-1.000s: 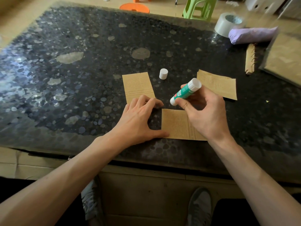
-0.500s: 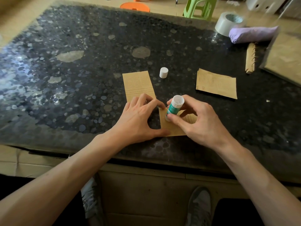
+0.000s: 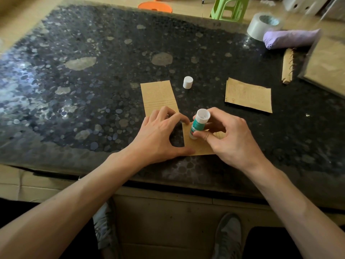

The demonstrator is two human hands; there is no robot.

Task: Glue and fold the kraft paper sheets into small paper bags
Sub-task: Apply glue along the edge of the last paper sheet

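A small kraft paper sheet (image 3: 197,146) lies near the front edge of the dark stone table (image 3: 93,81). My right hand (image 3: 229,137) grips a green and white glue stick (image 3: 198,124), held nearly upright with its lower end down on the sheet's left part. My left hand (image 3: 160,135) spreads beside it, thumb and fingertips pressing the sheet's left edge. A second kraft sheet (image 3: 158,97) lies just beyond my left hand. A third (image 3: 248,95) lies to the right. The white glue cap (image 3: 187,82) stands between them.
At the back right are a tape roll (image 3: 261,25), a purple bundle (image 3: 291,38), a narrow folded kraft strip (image 3: 287,66) and a stack of kraft paper (image 3: 328,68). Green (image 3: 229,8) and orange stools (image 3: 155,7) stand behind the table. My shoes show below.
My right hand brought the glue stick down from a raised, slanted hold to nearly upright on the sheet. The left hand stayed pressing the sheet's left edge.
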